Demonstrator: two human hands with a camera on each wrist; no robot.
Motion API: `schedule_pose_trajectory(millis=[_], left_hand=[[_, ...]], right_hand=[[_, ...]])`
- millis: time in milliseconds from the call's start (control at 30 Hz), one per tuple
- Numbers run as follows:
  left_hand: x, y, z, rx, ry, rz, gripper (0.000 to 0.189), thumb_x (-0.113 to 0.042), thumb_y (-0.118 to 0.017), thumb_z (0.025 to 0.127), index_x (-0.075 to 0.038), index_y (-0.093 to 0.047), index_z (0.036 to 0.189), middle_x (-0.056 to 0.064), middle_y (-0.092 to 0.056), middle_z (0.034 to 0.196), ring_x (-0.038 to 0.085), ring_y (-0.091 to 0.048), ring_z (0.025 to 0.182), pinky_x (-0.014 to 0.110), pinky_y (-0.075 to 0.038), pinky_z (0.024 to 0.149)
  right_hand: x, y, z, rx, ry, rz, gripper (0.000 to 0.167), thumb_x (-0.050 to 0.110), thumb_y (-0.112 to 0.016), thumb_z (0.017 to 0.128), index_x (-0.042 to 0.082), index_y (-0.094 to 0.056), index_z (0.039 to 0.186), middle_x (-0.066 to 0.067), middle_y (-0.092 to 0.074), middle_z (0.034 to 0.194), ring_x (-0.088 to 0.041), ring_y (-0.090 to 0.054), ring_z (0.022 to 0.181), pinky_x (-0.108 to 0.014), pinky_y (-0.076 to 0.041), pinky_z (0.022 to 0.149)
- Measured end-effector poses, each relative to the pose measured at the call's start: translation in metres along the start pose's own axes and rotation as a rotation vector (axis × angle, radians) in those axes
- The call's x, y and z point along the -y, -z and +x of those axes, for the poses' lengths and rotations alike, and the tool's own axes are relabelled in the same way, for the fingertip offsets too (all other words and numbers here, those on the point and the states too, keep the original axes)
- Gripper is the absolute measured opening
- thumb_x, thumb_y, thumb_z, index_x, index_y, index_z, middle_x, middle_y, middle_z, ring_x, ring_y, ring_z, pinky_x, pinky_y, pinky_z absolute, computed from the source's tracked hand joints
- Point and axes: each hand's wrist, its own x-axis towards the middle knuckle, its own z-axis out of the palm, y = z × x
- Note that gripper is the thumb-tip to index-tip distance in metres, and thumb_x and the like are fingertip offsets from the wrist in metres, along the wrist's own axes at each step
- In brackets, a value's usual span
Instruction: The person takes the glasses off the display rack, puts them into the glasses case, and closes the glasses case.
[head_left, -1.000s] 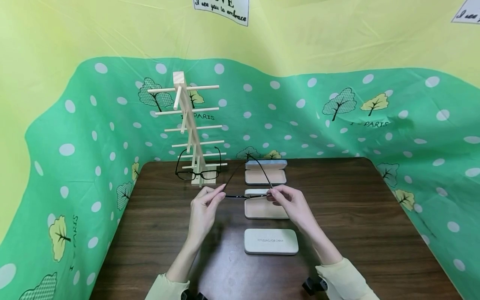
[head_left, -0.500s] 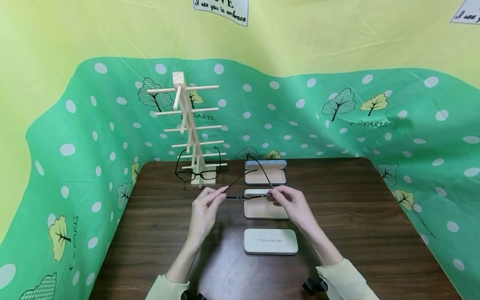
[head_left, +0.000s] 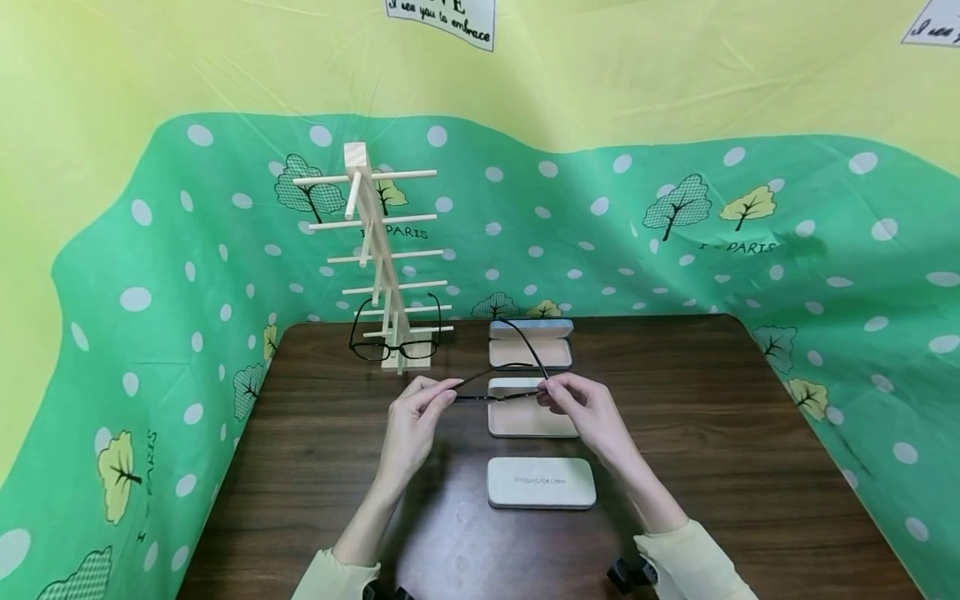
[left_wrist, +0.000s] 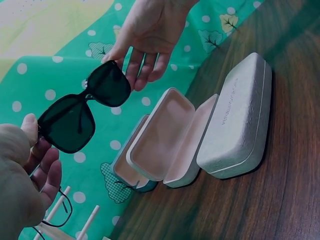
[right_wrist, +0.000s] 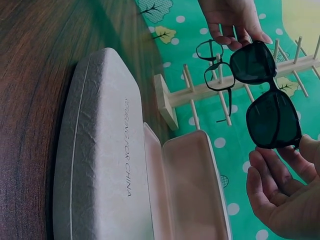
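Note:
A pair of black sunglasses (left_wrist: 110, 84) with dark lenses is held up over the table between both hands. My left hand (head_left: 411, 423) pinches it at the left hinge, and my right hand (head_left: 588, 410) pinches the opposite corner. In the head view the left temple lies slanted inward across the frame, while the right temple extends away. Beneath the sunglasses is an open pale case (head_left: 532, 423) with a pinkish lining. A shut pale case (head_left: 542, 483) with lettering on its lid lies nearer, between the forearms.
A blue open case (head_left: 531, 355) stands at the table's back edge. At the back left rises a wooden peg stand (head_left: 384, 258), with black-framed eyeglasses (head_left: 397, 351) hanging on its lower part. Patterned green and yellow cloth (head_left: 615, 192) surrounds the dark wooden table (head_left: 720, 433).
The left temple of the sunglasses has swung inward and to the right, toward the frame. My left hand has shifted slightly right; my right hand has barely moved.

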Motion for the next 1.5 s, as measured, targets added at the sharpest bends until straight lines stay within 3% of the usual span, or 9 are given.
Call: schedule_pose_trajectory(millis=[233, 533, 767, 1167, 1500], left_hand=[[0.002, -0.002, -0.001, 0.002, 0.007, 0.014, 0.019, -0.023, -0.070, 0.098, -0.019, -0.081, 0.112, 0.003, -0.070, 0.102, 0.009, -0.055, 0.085, 0.019, -0.043, 0.074], [0.000, -0.004, -0.001, 0.007, 0.016, 0.005, 0.018, -0.021, -0.068, 0.098, -0.018, -0.082, 0.110, 0.005, -0.064, 0.108, 0.013, -0.056, 0.096, 0.019, -0.045, 0.080], [-0.002, -0.008, 0.000, 0.019, 0.033, -0.013, 0.019, -0.021, -0.065, 0.101, -0.016, -0.081, 0.110, 0.006, -0.064, 0.112, 0.011, -0.056, 0.100, 0.019, -0.046, 0.083], [0.002, -0.019, -0.001, -0.027, 0.074, -0.071, 0.019, -0.018, -0.066, 0.099, -0.010, -0.081, 0.110, 0.010, -0.065, 0.108, 0.012, -0.057, 0.100, 0.017, -0.046, 0.085], [0.001, -0.027, -0.004, -0.044, 0.109, -0.120, 0.018, -0.017, -0.068, 0.099, -0.009, -0.081, 0.108, 0.011, -0.065, 0.105, 0.012, -0.057, 0.099, 0.017, -0.045, 0.086]], right_hand=[[-0.003, 0.001, 0.000, -0.018, -0.006, -0.030, 0.028, 0.023, -0.060, 0.105, 0.000, -0.072, 0.114, -0.020, -0.077, 0.107, -0.018, -0.076, 0.094, -0.021, -0.059, 0.085], [-0.006, -0.001, 0.000, -0.063, 0.003, 0.018, 0.023, 0.016, -0.061, 0.105, -0.005, -0.067, 0.107, -0.025, -0.076, 0.099, -0.017, -0.076, 0.087, -0.021, -0.060, 0.079], [-0.009, -0.003, -0.001, -0.113, -0.016, 0.018, 0.019, 0.013, -0.061, 0.104, -0.002, -0.065, 0.114, -0.024, -0.069, 0.103, -0.013, -0.071, 0.086, -0.023, -0.060, 0.079], [-0.019, -0.011, -0.002, -0.229, -0.017, 0.116, 0.025, 0.014, -0.064, 0.102, -0.002, -0.070, 0.120, -0.024, -0.070, 0.114, -0.008, -0.069, 0.092, -0.022, -0.061, 0.079], [-0.024, -0.012, -0.006, -0.233, 0.025, 0.099, 0.031, 0.018, -0.061, 0.105, 0.004, -0.070, 0.131, -0.022, -0.071, 0.125, 0.002, -0.067, 0.100, -0.023, -0.061, 0.085]])
